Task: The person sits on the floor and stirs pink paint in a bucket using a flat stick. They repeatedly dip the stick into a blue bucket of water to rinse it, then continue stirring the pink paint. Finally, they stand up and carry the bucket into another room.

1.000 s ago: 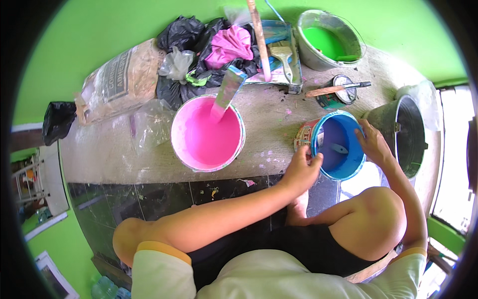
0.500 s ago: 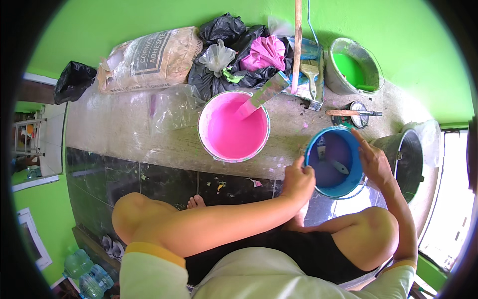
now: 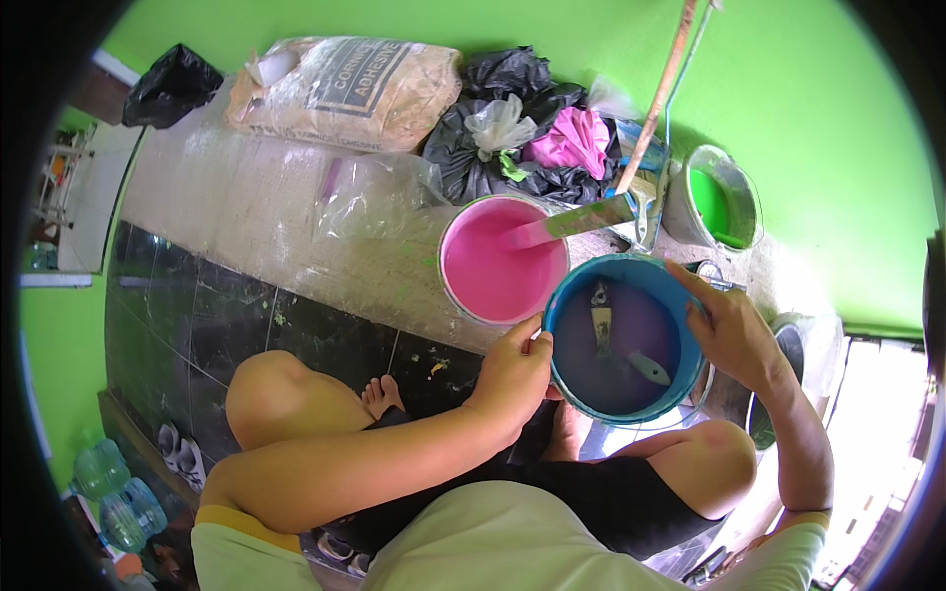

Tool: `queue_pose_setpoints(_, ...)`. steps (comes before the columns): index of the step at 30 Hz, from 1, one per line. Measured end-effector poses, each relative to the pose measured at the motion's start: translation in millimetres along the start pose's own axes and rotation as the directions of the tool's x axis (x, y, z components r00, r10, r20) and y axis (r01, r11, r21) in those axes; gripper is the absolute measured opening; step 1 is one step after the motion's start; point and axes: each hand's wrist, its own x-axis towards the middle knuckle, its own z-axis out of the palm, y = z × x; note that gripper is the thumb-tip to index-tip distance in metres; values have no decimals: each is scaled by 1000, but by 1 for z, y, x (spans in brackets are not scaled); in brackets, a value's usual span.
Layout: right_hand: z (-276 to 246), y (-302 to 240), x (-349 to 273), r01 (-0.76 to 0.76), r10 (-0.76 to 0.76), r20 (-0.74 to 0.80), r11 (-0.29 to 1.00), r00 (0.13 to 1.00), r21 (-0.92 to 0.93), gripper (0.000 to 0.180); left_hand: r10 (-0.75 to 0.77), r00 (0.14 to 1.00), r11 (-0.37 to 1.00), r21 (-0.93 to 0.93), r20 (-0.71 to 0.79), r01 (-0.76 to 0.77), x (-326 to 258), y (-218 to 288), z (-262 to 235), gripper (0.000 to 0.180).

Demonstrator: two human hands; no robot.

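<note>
Blue plastic curves between my two hands: the bucket (image 3: 631, 268) is gripped on opposite sides, with purplish-grey liquid (image 3: 621, 389) inside. My left hand (image 3: 514, 372) is closed on the near-left rim, thumb on top. My right hand (image 3: 737, 330) grips the far-right side, index finger stretched along the rim (I cannot see where its other fingers end).

A second ago the bucket stood farther off, well apart from the pink paint pail (image 3: 451, 291); now it has come in closer to my body and looks larger, its edge just beside that pail in view. Whether the two touch, or whether its base is off the floor, I cannot tell. More of the liquid shows now, and both a pale-bristled brush (image 3: 601, 325) and a pale brush handle (image 3: 649, 368) lie in plain sight in it.

The flat stick (image 3: 591, 217) still leans in the pink pail. My view has swung, so the paper sack (image 3: 414, 98) sits farther right than before, and the small can (image 3: 705, 268), plain to see earlier, is mostly hidden behind the bucket and my right hand.
</note>
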Motion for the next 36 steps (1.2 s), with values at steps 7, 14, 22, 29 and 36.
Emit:
queue_pose_setpoints(7, -20, -43, 33, -72, 80, 159, 996, 984, -60, 57, -74, 997, 997, -37, 13, 75, 1, 12, -27, 38)
queue_pose_setpoints(14, -31, -85, 67, -165, 201, 299, 976, 933, -142, 50, -101, 995, 991, -83, 18, 102, 14, 9, -44, 32)
queue_pose_setpoints(22, -34, -100, 91, -190, 251, 364, 962, 897, -195, 50, -150, 988, 984, -96, 24, 152, 23, 7, -53, 34)
queue_pose_setpoints(29, -31, -85, 94, -134, 190, 374, 976, 908, -171, 55, -183, 982, 975, -117, 36, 186, 23, 9, -52, 33)
queue_pose_setpoints(36, -33, -94, 87, -197, 256, 362, 962, 896, -191, 52, -151, 988, 984, -86, 28, 153, 18, 8, -47, 34)
